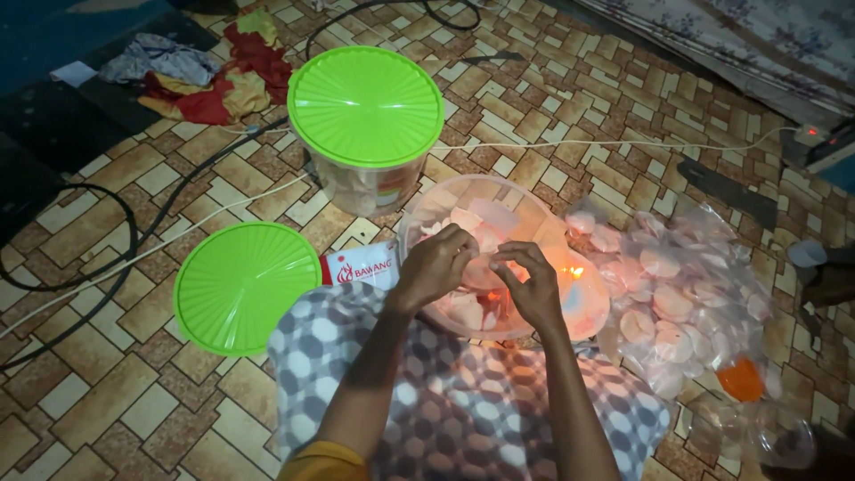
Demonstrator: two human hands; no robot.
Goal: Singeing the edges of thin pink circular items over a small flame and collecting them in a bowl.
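head view: both hands, left (436, 265) and right (527, 283), pinch small packets over clear tub (419, 218).

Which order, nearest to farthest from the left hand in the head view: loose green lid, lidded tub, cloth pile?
From the left hand:
1. Loose green lid, flat on the floor to its left.
2. Lidded tub, beyond it, upright.
3. Cloth pile, far upper left.

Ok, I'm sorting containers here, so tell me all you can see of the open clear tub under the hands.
The open clear tub is round, of see-through plastic, lidless, standing upright on the tiled floor. It holds pale pink round crackers. Both hands reach in: the left hand and right hand pinch something together. A lidded tub stands behind it, and a loose green lid lies to its left.
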